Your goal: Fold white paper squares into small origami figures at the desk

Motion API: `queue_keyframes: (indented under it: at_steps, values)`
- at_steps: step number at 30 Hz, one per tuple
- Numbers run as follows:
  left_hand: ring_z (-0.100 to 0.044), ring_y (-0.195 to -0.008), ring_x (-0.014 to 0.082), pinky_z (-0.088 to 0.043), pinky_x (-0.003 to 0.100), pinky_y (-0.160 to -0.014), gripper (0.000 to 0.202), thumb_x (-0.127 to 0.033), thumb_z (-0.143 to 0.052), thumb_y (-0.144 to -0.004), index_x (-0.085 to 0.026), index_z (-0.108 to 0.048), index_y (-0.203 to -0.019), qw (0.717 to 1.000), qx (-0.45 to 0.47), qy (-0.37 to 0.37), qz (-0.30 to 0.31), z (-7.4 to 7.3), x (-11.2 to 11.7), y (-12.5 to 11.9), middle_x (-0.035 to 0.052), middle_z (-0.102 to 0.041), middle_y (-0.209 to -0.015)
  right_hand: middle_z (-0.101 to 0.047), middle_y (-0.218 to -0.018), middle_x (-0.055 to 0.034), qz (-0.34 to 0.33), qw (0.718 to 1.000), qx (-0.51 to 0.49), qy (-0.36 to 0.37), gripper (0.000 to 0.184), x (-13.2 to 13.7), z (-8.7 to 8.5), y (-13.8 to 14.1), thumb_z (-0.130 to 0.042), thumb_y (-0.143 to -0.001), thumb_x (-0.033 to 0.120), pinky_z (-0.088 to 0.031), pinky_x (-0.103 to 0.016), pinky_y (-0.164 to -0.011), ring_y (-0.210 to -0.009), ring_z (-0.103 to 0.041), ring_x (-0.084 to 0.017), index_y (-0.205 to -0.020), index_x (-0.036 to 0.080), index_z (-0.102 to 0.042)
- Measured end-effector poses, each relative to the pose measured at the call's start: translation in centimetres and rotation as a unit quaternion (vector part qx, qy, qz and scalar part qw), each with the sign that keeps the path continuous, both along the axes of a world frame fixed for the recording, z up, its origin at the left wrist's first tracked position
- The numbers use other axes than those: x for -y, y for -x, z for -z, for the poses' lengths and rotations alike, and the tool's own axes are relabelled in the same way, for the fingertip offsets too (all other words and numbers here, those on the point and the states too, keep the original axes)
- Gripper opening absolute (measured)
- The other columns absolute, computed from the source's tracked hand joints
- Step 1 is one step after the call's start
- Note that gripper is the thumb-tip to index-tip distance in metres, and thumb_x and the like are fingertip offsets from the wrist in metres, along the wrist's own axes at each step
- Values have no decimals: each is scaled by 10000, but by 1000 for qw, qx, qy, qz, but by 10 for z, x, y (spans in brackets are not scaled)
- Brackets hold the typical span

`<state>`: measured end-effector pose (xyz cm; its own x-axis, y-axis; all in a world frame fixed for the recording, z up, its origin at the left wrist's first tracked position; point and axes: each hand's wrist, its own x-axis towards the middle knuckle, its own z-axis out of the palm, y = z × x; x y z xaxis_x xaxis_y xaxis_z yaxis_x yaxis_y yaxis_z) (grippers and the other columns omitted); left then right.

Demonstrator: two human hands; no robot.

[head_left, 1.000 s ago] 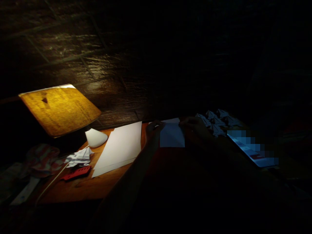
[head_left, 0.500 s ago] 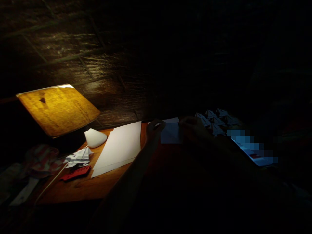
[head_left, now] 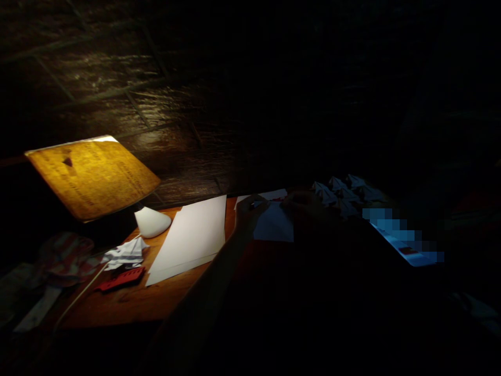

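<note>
In dim light, a small sheet of paper point(head_left: 274, 227) hangs between my two hands, its top edge slanting at the sides as if partly folded. My left hand point(head_left: 247, 209) pinches its upper left corner. At the upper right, my right hand point(head_left: 303, 204) has its fingers closed on the sheet, though shadow hides most of them. Behind the hands lies another white paper point(head_left: 270, 195) with a small red mark. Just right of my right hand sit several folded paper pieces point(head_left: 344, 194) with pointed tops.
White sheets point(head_left: 191, 235) lie on the wooden table point(head_left: 172, 292). Left of them stand a lamp with a yellow shade point(head_left: 94, 177) and white base point(head_left: 152, 222), crumpled paper point(head_left: 125, 253), a red object point(head_left: 122, 279) and a cable point(head_left: 80, 303). A lit screen point(head_left: 410, 255) glows at right.
The paper in my hands has moved slightly down, and its outline has gone from nearly square to slanted at the top. More of the paper behind now shows.
</note>
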<state>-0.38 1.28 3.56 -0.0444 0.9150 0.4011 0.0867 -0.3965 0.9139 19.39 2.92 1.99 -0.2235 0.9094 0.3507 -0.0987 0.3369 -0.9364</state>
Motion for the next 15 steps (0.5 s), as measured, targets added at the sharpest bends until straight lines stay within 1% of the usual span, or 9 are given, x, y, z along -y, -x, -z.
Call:
queue_keyframes:
  at_steps: [2, 5, 8, 10, 12, 15]
  values:
    - [-440, -542, 101, -310, 225, -519, 242, -357, -831, -621, -176, -671, -628, 1000, -1, 14, 19, 0, 1, -1, -31, -534, -575, -705, -763, -40, 6, 999, 29, -12, 344, -1, 0, 0, -810, -697, 532, -494, -321, -736, -750, -620, -177, -707, 196, -738]
    - [-478, -566, 115, -338, 231, -534, 247, -355, -823, -632, -171, -663, -599, 999, -17, 19, 41, -1, 3, -3, -17, -563, -585, -709, -739, -45, 7, 998, 54, -18, 313, -1, 0, -2, -819, -691, 511, -503, -335, -705, -760, -636, -204, -721, 210, -738]
    - [-518, -600, 131, -362, 236, -552, 247, -374, -810, -649, -167, -679, -612, 998, -38, 13, 45, 1, 3, -4, 0, -602, -616, -717, -730, -43, 7, 998, 60, -16, 253, 0, 0, -4, -835, -688, 469, -501, -342, -658, -772, -645, -228, -742, 238, -748]
    - [-516, -596, 129, -355, 231, -545, 235, -373, -805, -651, -166, -695, -641, 998, -52, 12, 43, 2, 2, -4, 3, -613, -630, -720, -720, -43, 13, 998, 63, -20, 222, 1, 0, -4, -840, -690, 450, -498, -346, -645, -775, -647, -240, -733, 251, -750]
    - [-512, -592, 125, -347, 226, -536, 219, -365, -803, -654, -167, -712, -674, 997, -59, 12, 46, 4, 0, -3, 7, -629, -656, -717, -708, -43, 22, 997, 66, -25, 234, 2, 0, -3, -842, -681, 456, -497, -342, -646, -768, -646, -240, -710, 245, -744]
    - [-523, -602, 128, -361, 228, -546, 197, -350, -801, -662, -171, -725, -693, 996, -66, 5, 52, 7, -1, -4, 15, -649, -683, -715, -722, -38, 32, 997, 67, -34, 304, 2, 0, 1, -821, -660, 503, -495, -319, -669, -737, -638, -209, -667, 215, -724]
